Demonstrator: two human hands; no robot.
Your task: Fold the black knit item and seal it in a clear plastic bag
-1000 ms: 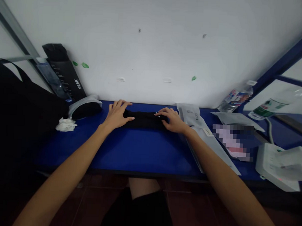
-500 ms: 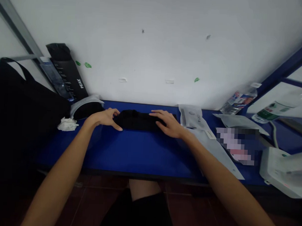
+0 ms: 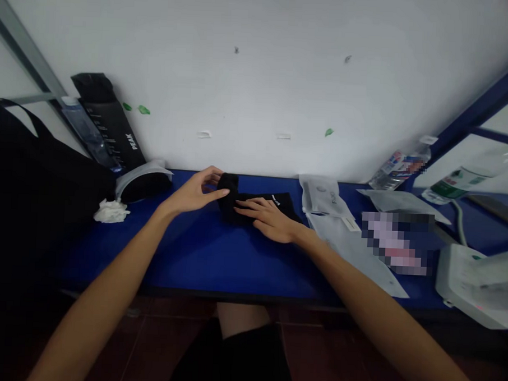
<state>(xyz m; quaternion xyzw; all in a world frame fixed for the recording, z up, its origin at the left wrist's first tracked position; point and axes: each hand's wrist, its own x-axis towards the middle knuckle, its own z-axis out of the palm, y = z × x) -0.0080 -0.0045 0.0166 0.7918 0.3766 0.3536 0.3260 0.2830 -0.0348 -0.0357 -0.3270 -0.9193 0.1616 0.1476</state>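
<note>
A folded cloth (image 3: 257, 207) lies mid-bench (image 3: 200, 255), near the back edge. Left of it sit a round case (image 3: 143, 187) and a crumpled tissue (image 3: 111, 211), before a bag (image 3: 35, 192). Right of it lie flat plastic packets (image 3: 337, 216), a bottle (image 3: 400, 171) behind them, and a boxy device (image 3: 471, 284) at the front right corner.

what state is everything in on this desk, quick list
black cloth, folded flat, left end bunched up
left hand, open, fingers at the bunched end
right hand, open, lying on the cloth
crumpled tissue, scrunched up on the desk
plastic water bottle, tilted against the wall
black PEAK case, leaning against the wall
</note>
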